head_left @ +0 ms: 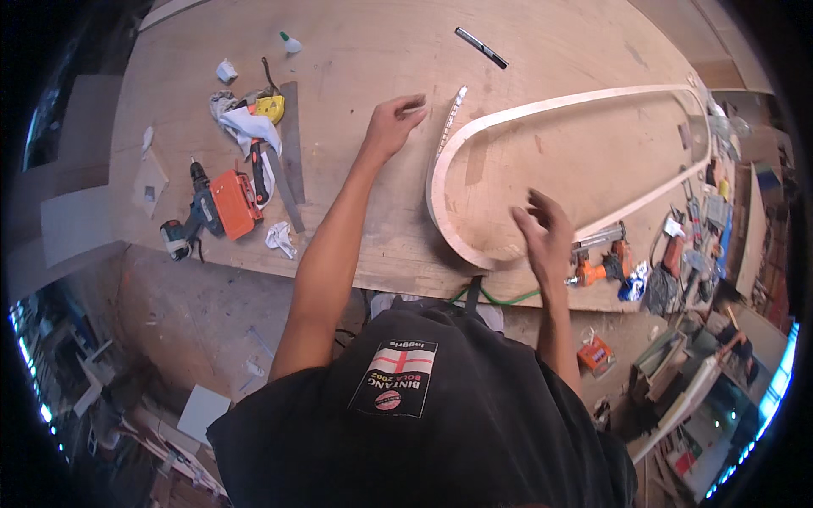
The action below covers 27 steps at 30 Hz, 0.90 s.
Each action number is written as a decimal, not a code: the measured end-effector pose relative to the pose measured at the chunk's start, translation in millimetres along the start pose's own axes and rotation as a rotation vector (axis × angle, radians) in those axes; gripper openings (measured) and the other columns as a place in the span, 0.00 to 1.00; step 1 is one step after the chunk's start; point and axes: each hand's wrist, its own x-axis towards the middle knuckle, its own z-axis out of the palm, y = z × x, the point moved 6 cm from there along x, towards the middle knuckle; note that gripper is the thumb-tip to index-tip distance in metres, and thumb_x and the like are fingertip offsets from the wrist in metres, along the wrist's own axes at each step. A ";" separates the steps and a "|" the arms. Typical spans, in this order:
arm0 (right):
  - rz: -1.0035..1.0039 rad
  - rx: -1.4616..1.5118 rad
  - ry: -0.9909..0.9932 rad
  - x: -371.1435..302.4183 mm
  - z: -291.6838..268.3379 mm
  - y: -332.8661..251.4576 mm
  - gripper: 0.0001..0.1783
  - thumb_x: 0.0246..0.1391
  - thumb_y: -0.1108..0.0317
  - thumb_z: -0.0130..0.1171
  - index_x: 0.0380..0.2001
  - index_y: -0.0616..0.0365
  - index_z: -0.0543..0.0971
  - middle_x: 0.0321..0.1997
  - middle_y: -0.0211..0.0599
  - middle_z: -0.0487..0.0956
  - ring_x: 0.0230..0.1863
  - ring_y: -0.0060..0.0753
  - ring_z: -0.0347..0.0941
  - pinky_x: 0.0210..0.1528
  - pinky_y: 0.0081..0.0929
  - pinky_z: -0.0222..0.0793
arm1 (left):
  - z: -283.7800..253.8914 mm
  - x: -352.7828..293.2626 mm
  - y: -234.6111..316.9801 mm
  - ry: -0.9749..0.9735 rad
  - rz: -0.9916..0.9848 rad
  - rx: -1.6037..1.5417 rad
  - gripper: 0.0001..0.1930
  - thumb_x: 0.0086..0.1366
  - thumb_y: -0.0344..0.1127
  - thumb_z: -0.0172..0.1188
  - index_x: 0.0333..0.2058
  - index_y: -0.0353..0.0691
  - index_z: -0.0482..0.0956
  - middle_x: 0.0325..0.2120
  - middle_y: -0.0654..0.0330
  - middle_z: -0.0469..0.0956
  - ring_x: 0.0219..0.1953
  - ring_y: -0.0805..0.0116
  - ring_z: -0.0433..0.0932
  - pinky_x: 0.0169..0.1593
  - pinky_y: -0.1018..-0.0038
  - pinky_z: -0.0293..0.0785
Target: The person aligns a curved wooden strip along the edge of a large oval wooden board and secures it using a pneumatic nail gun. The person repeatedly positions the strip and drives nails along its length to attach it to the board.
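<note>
A pale bent-wood loop (436, 182), rounded at its left end, lies on the wooden worktable (347, 51). My right hand (546, 229) is over the loop's near side, thumb and fingers apart, nothing seen in it. Whether it touches the wood I cannot tell. My left hand (395, 124) is left of the loop, fingers stretched to the right and nothing visible in them. Between that hand and the loop's left end is a thin pale strip with marks (451, 120), perhaps a tape measure. Farther back lies a black marker (481, 48).
To the left lie a cordless drill (203, 207), an orange case (235, 205), a handsaw (284, 188), crumpled paper and a small green-capped bottle (290, 42). An orange power tool (597, 269) and assorted tools crowd the right end. A green hose (517, 298) runs along the near edge.
</note>
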 end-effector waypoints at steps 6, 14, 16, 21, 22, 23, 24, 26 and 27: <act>0.048 -0.167 0.012 22.5 105.2 -48.9 0.41 0.53 0.46 0.77 0.61 0.66 0.81 0.52 0.55 0.87 0.50 0.49 0.87 0.53 0.42 0.80 | 33.2 45.2 11.7 -0.233 0.063 -0.054 0.26 0.68 0.36 0.72 0.62 0.36 0.81 0.58 0.52 0.84 0.60 0.63 0.82 0.66 0.66 0.76; 0.172 -0.249 0.087 19.7 149.0 -64.4 0.36 0.53 0.49 0.76 0.57 0.64 0.83 0.48 0.49 0.88 0.47 0.47 0.87 0.51 0.43 0.80 | 38.6 56.6 -13.7 -0.295 0.087 -0.110 0.33 0.61 0.43 0.78 0.63 0.41 0.81 0.59 0.52 0.83 0.63 0.56 0.80 0.69 0.61 0.75; 0.177 -0.268 0.126 19.2 152.1 -64.7 0.34 0.52 0.51 0.75 0.56 0.63 0.83 0.48 0.48 0.89 0.46 0.47 0.87 0.51 0.43 0.80 | 37.7 62.5 -15.4 -0.262 0.144 -0.136 0.34 0.58 0.48 0.80 0.62 0.43 0.83 0.57 0.51 0.85 0.61 0.53 0.81 0.66 0.58 0.78; 0.190 -0.319 0.233 18.1 158.1 -57.7 0.28 0.51 0.57 0.73 0.53 0.60 0.85 0.43 0.45 0.90 0.43 0.45 0.88 0.50 0.42 0.80 | 47.3 63.6 -9.6 -0.382 0.123 -0.167 0.32 0.59 0.45 0.79 0.61 0.43 0.83 0.57 0.53 0.85 0.61 0.57 0.81 0.66 0.62 0.77; 0.196 -0.332 0.253 18.8 160.0 -58.0 0.27 0.51 0.57 0.72 0.53 0.60 0.85 0.42 0.45 0.90 0.42 0.45 0.88 0.49 0.42 0.80 | 47.8 63.5 -10.7 -0.409 0.106 -0.154 0.31 0.61 0.43 0.79 0.62 0.43 0.83 0.57 0.54 0.84 0.61 0.59 0.81 0.67 0.63 0.77; 0.202 -0.344 0.273 19.2 161.6 -58.3 0.26 0.51 0.58 0.72 0.52 0.59 0.86 0.41 0.44 0.90 0.41 0.45 0.88 0.49 0.42 0.81 | 49.1 63.8 -12.0 -0.413 0.104 -0.166 0.31 0.60 0.44 0.79 0.61 0.43 0.83 0.56 0.54 0.85 0.61 0.60 0.81 0.66 0.63 0.77; 0.209 -0.358 0.294 18.9 162.0 -58.2 0.25 0.51 0.58 0.71 0.51 0.59 0.86 0.40 0.44 0.90 0.41 0.45 0.88 0.48 0.42 0.81 | 51.2 64.3 -12.0 -0.417 0.101 -0.178 0.31 0.60 0.44 0.79 0.61 0.43 0.84 0.56 0.54 0.85 0.60 0.61 0.82 0.66 0.64 0.77; 0.181 -0.343 0.314 18.4 163.6 -55.9 0.25 0.50 0.59 0.72 0.50 0.59 0.86 0.39 0.44 0.90 0.39 0.44 0.88 0.47 0.41 0.81 | 53.0 68.0 -14.8 -0.414 0.111 -0.190 0.32 0.58 0.46 0.80 0.60 0.44 0.84 0.54 0.53 0.86 0.58 0.61 0.83 0.64 0.64 0.79; 0.167 -0.336 0.324 18.3 164.2 -55.1 0.24 0.50 0.59 0.72 0.49 0.59 0.86 0.38 0.43 0.90 0.39 0.44 0.88 0.47 0.41 0.81 | 53.6 69.4 -16.2 -0.410 0.122 -0.189 0.33 0.57 0.48 0.81 0.59 0.44 0.85 0.53 0.51 0.86 0.56 0.61 0.84 0.62 0.65 0.80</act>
